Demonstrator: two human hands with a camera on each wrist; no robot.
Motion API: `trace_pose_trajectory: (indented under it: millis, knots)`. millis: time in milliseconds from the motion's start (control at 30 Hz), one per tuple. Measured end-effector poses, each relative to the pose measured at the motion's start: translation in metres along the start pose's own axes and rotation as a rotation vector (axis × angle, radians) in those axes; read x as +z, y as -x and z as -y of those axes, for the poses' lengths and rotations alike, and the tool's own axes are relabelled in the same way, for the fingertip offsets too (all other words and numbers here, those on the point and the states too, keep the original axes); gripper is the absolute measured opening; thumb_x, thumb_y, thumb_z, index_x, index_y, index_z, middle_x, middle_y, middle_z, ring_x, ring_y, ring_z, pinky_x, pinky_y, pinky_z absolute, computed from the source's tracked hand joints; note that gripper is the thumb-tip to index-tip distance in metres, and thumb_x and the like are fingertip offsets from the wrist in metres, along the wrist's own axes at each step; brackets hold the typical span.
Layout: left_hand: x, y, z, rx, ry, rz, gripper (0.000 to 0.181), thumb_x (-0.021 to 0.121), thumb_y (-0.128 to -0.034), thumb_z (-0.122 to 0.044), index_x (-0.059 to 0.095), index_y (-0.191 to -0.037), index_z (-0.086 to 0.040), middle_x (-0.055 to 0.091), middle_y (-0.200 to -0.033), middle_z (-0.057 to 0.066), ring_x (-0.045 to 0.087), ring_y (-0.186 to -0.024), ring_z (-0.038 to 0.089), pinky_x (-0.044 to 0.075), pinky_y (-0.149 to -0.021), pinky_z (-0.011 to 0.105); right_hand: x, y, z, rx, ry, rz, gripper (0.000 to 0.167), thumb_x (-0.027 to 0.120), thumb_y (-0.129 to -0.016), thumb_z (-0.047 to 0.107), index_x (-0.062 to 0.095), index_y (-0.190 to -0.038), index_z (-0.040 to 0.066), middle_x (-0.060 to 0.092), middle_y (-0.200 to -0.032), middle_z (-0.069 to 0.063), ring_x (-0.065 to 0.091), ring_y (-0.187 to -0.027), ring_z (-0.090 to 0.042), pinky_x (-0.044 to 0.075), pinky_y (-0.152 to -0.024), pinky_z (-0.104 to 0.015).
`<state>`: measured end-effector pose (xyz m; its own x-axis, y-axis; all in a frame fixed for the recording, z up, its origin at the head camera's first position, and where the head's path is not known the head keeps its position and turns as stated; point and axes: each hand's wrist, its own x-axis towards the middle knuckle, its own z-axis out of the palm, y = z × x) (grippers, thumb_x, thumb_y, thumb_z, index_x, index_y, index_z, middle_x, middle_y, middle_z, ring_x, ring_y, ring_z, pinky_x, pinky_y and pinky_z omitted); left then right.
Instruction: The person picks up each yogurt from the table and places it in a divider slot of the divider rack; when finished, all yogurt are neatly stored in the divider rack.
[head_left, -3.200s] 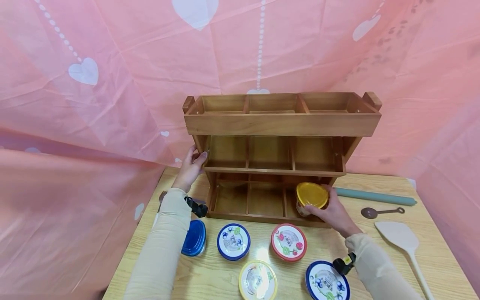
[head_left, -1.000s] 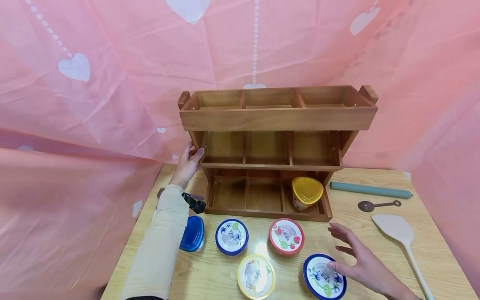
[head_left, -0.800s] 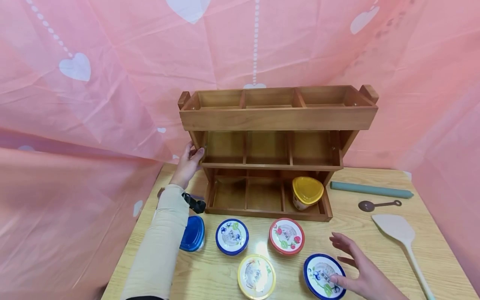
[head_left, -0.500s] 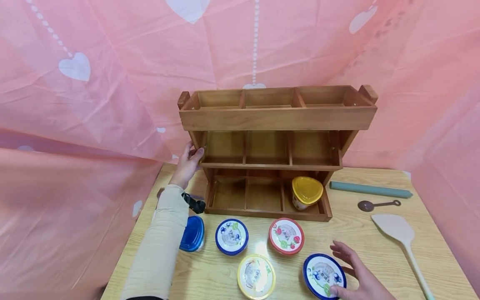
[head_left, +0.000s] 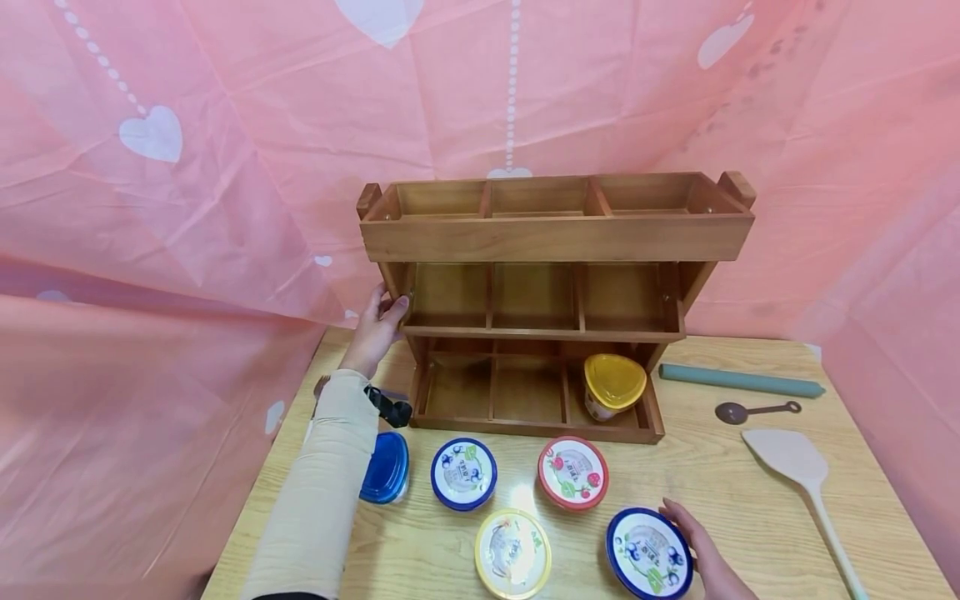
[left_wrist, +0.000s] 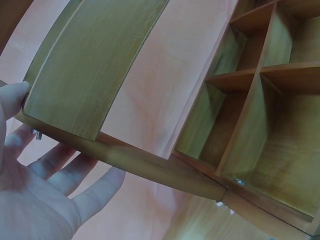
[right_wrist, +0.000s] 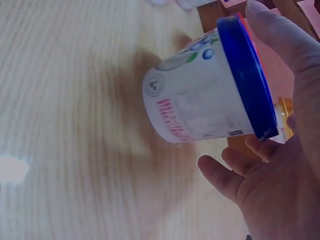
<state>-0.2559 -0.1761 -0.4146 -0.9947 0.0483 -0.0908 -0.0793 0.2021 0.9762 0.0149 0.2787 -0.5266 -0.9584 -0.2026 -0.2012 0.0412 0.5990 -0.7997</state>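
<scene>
My left hand grips the left side of a three-tier wooden rack. In the left wrist view the thumb lies on a tray's edge and the fingers lie along the side rail. At the near right, my right hand reaches around a blue-lidded tub with blueberries pictured on it. The right wrist view has this tub between spread thumb and fingers, with a visible gap to the fingers. A yellow-lidded tub leans in the rack's bottom right compartment.
Before the rack stand another blueberry tub, a red-rimmed tub, a yellow-rimmed tub and a blue-lidded box. To the right lie a green-blue rod, a brown spoon and a white spatula.
My right hand has let go of the yellow-lidded tub in the bottom right compartment and moved back and down to the near blueberry tub's right side. The left hand has stayed on the rack.
</scene>
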Motion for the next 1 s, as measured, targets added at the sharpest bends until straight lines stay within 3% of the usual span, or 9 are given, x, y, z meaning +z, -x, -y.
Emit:
trace_pose_trajectory:
  millis: [167,300,333,400,467,533,633,767,1000]
  knots:
    - [0.000,0.001,-0.001,-0.004,0.002,-0.003,0.064,0.050,-0.1016,-0.044,0.018,-0.156,-0.032,0.033,-0.156,0.013,0.038,-0.142,0.037,0.039,-0.111,0.056,0.001,-0.002,0.000,0.101,0.116,0.055,0.117,0.087,-0.071,0.032,0.011,-0.152,-0.004,0.031,-0.151,-0.030,0.037,-0.131,-0.046,0.047,-0.100,-0.051]
    - [0.000,0.002,-0.002,-0.013,0.007,-0.002,0.063,0.050,-0.1019,-0.043,0.019,-0.156,-0.032,0.033,-0.156,0.013,0.038,-0.142,0.036,0.038,-0.112,0.056,0.002,-0.002,0.000,0.097,0.120,0.057,0.116,0.087,-0.072,0.033,0.011,-0.151,-0.004,0.028,-0.151,-0.032,0.034,-0.133,-0.052,0.042,-0.102,-0.060]
    - [0.000,0.002,-0.003,-0.015,0.010,-0.002,0.063,0.050,-0.1020,-0.042,0.019,-0.156,-0.032,0.033,-0.156,0.013,0.038,-0.142,0.036,0.038,-0.112,0.056,0.002,-0.001,0.000,0.095,0.118,0.050,0.115,0.087,-0.072,0.033,0.011,-0.152,-0.002,0.028,-0.151,-0.031,0.036,-0.135,-0.043,0.043,-0.102,-0.059]
    - [0.001,0.004,-0.007,-0.020,0.022,0.003,0.063,0.049,-0.1025,-0.040,0.018,-0.156,-0.031,0.032,-0.157,0.014,0.037,-0.142,0.037,0.037,-0.112,0.057,0.004,-0.001,-0.002,0.020,0.127,0.008,0.113,0.088,-0.069,0.028,0.016,-0.150,-0.004,0.032,-0.148,-0.031,0.037,-0.138,-0.014,0.046,-0.101,-0.041]
    - [0.002,0.008,-0.014,-0.021,0.033,0.011,0.063,0.048,-0.1037,-0.036,0.017,-0.157,-0.028,0.031,-0.157,0.016,0.035,-0.143,0.038,0.035,-0.113,0.057,0.005,0.000,-0.005,-0.046,0.142,-0.037,0.111,0.090,-0.067,0.024,0.021,-0.148,-0.005,0.037,-0.145,-0.030,0.028,-0.128,0.015,0.044,-0.095,-0.022]
    - [0.003,0.013,-0.021,-0.025,0.038,0.018,0.063,0.048,-0.1043,-0.033,0.016,-0.158,-0.026,0.030,-0.157,0.018,0.035,-0.144,0.039,0.035,-0.113,0.058,0.006,0.000,-0.007,-0.063,0.147,-0.054,0.109,0.090,-0.066,0.024,0.024,-0.147,-0.004,0.039,-0.145,-0.028,0.017,-0.115,0.029,0.039,-0.087,-0.011]
    - [0.003,0.019,-0.029,-0.028,0.034,0.025,0.063,0.046,-0.1049,-0.031,0.015,-0.158,-0.023,0.029,-0.157,0.019,0.034,-0.144,0.040,0.035,-0.113,0.058,0.005,-0.002,-0.005,0.026,0.139,0.002,0.110,0.089,-0.069,0.030,0.021,-0.150,0.000,0.035,-0.149,-0.025,0.033,-0.130,0.009,0.041,-0.089,-0.013]
    - [0.003,0.021,-0.032,-0.033,0.027,0.028,0.063,0.047,-0.1048,-0.032,0.015,-0.158,-0.023,0.030,-0.157,0.018,0.034,-0.144,0.039,0.036,-0.113,0.056,0.001,-0.005,0.000,0.158,0.130,0.108,0.113,0.086,-0.073,0.037,0.013,-0.152,0.002,0.027,-0.154,-0.025,0.037,-0.135,-0.044,0.046,-0.097,-0.030]
    - [0.003,0.019,-0.031,-0.032,0.043,0.029,0.063,0.047,-0.1046,-0.030,0.016,-0.158,-0.021,0.031,-0.156,0.019,0.035,-0.143,0.038,0.036,-0.113,0.056,-0.003,-0.005,0.011,0.186,0.137,0.113,0.113,0.086,-0.072,0.040,0.015,-0.152,0.004,0.030,-0.152,-0.027,0.041,-0.133,-0.043,0.048,-0.097,-0.035]
